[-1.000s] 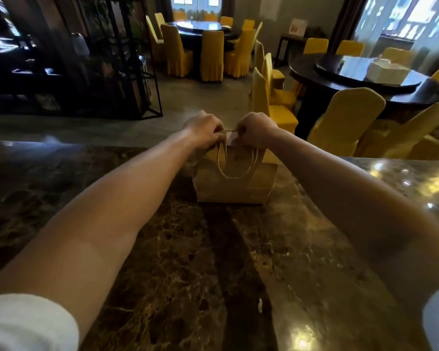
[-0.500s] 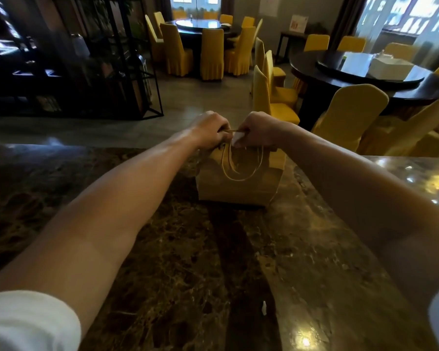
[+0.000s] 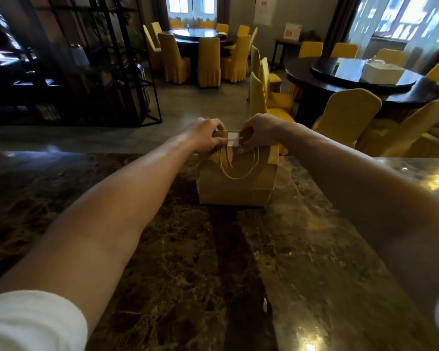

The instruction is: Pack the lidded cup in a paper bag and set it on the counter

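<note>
We see the paper bag (image 3: 235,183) standing upright on the dark marbled counter (image 3: 302,249), near its far edge. Our left hand (image 3: 204,135) and right hand (image 3: 257,133) meet at the bag's top, fingers curled and pinched on the folded rim. Between them a small white strip (image 3: 233,140) lies across the closed top, touching both hands' fingertips. The bag's cord handles (image 3: 238,165) hang down its near face. The cup is not visible; we cannot tell whether it sits inside. Yellow chairs (image 3: 345,115) stand beyond the counter.
</note>
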`<state>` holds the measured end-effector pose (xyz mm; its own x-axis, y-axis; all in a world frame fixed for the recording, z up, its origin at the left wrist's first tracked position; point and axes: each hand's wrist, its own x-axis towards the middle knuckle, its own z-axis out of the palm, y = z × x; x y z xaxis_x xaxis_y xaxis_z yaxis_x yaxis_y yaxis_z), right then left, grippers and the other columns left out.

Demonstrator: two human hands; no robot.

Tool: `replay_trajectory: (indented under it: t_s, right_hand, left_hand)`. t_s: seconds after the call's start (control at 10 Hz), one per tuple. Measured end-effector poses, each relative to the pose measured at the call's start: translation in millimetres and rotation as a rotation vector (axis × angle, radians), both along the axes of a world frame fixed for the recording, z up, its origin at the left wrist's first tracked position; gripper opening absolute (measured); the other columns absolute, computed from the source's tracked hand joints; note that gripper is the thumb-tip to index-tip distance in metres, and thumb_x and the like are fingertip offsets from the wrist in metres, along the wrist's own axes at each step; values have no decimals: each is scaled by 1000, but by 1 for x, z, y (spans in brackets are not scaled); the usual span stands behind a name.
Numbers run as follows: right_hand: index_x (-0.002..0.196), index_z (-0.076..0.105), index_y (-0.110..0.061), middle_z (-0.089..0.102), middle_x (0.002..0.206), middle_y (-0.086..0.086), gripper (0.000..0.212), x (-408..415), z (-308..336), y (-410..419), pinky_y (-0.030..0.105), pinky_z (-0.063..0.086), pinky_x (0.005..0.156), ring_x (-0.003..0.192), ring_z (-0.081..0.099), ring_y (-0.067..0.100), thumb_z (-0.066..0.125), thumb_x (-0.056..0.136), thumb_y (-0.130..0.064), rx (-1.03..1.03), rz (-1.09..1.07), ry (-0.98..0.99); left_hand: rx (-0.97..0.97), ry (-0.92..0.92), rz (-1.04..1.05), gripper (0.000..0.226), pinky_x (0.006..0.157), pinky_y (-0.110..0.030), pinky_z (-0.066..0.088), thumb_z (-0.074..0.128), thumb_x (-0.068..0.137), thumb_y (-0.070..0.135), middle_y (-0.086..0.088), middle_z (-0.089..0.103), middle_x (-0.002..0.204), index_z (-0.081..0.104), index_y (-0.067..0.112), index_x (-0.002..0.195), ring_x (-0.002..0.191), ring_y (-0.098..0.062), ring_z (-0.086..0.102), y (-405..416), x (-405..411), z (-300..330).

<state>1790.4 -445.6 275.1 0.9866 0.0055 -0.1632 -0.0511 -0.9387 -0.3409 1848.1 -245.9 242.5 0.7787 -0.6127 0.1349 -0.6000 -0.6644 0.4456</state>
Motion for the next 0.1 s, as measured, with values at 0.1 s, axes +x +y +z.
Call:
replay_trajectory:
  t_s: [0.1]
  right_hand:
    - [127, 61, -31, 60, 126, -5, 55, -4, 10, 5, 27, 46, 67, 105, 58, 14, 81, 79, -49, 71, -53, -69]
  left_hand:
    - [26, -90, 35, 56, 86, -30, 52, 63, 95, 49, -4, 59, 137, 49, 24, 144, 118, -21, 59, -2, -6, 6]
